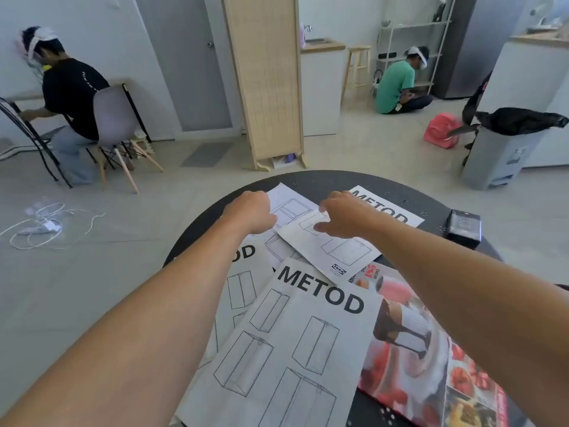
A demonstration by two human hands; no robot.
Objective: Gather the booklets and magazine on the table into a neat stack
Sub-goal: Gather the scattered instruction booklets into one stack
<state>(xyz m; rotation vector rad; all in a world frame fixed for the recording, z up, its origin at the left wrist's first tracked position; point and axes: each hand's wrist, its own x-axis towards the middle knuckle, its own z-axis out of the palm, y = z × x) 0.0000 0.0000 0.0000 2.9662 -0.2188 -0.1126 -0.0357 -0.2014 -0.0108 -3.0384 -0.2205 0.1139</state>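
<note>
Several white METOD booklets lie scattered on a round black table. The nearest booklet overlaps a colourful recipe magazine at the front right. Another booklet lies under my left forearm. A far booklet sits at the back right. My left hand rests on the left edge of a far booklet, fingers curled down on it. My right hand presses spread fingers on the top of a slanted booklet with the IKEA logo.
A small black box stands at the table's right edge. Beyond the table are a grey bin, a wooden screen, a seated person at the left and another person on the floor. White cables lie on the floor at the left.
</note>
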